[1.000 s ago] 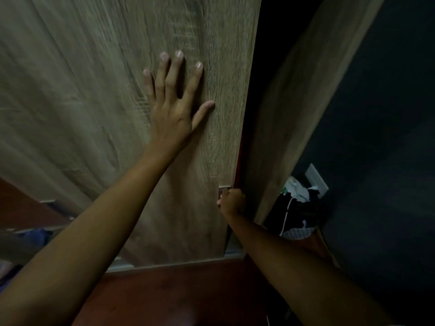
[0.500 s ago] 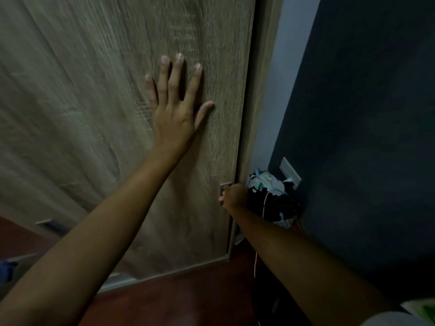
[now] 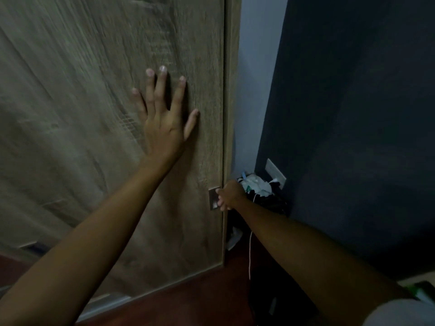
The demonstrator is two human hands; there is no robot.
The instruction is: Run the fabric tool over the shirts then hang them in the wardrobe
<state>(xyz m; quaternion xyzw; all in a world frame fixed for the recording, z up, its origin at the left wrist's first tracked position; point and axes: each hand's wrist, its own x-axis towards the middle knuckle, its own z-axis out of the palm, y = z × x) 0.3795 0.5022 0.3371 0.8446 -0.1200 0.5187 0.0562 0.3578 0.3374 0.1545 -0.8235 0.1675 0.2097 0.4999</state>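
the left hand (image 3: 163, 128) is lying flat with its fingers spread wide against the tall grey-brown wood-grain wardrobe door (image 3: 82, 114), just left of the door's right edge. the right hand (image 3: 229, 195) is sitting lower, at about 5 o'clock from the left hand, and its fingers are curling on the small square metal handle plate (image 3: 213, 198) at the door's right edge; how firmly it is gripping i cannot tell. the door is standing against the narrow wooden side panel (image 3: 231, 90), with no gap showing between them. at 3 o'clock from the right hand a heap of dark and white crumpled clothes (image 3: 256, 187) is lying in the corner below the white wall socket plate (image 3: 275, 171) on the dark blue wall (image 3: 353, 114). a thin white cable (image 3: 250, 252) is hanging down over the dark red floor (image 3: 200, 300). the shirts themselves are not showing.
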